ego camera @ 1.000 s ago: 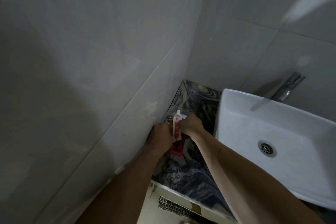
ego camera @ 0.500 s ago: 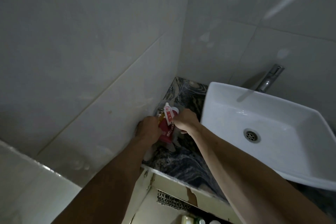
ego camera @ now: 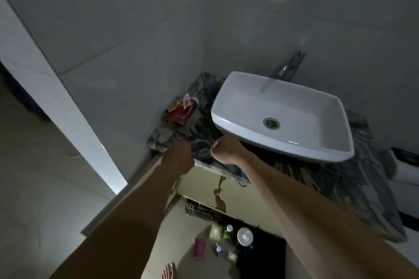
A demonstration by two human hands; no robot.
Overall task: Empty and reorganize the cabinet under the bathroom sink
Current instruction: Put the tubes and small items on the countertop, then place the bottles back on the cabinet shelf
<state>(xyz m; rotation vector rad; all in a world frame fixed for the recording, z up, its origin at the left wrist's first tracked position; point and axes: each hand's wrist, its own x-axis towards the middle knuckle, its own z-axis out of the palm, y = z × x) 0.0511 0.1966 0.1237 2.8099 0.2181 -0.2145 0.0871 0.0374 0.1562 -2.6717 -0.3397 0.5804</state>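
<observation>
My left hand (ego camera: 179,156) and right hand (ego camera: 226,150) hover side by side over the front edge of the marbled tabletop (ego camera: 328,179), each with fingers curled and holding nothing. The red packets (ego camera: 182,112) lie beyond both hands, against the wall at the tabletop's left rear, beside the white sink (ego camera: 281,115). Below my forearms, small bottles and jars (ego camera: 229,238) stand on the floor before the open cabinet (ego camera: 215,190).

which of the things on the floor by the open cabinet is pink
The pink container, lying at the left edge of the group on the floor. The others beside it are a pale yellowish box, a green bottle and a round white lid.
</observation>
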